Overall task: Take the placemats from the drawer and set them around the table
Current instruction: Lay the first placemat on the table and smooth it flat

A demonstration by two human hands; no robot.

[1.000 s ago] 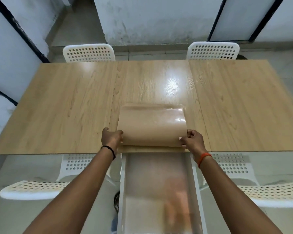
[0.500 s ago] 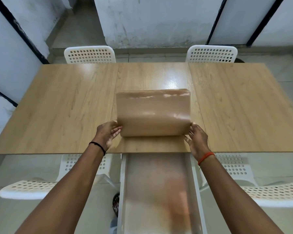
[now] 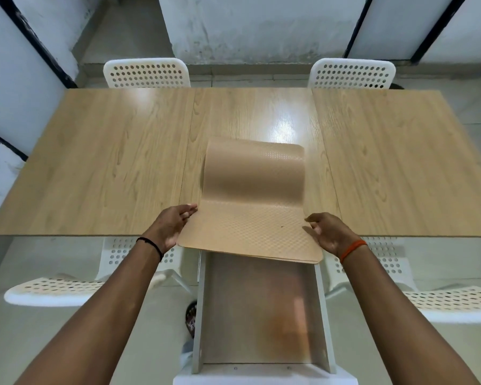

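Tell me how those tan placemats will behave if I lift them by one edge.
Probably floppy: the placemats already bow up in a hump on the table. Likely light, since the left hand only touches an edge. The dimpled texture may resist sliding.

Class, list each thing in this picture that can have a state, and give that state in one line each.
Drawer: pulled open, no mats left inside.
Placemats: stacked at the table's near edge, far end curled up, near end overhanging the drawer.
Left hand: fingers straight, touching the stack's left edge.
Right hand: loosely curled at the right edge, holding nothing.
Table: no mat set out yet.
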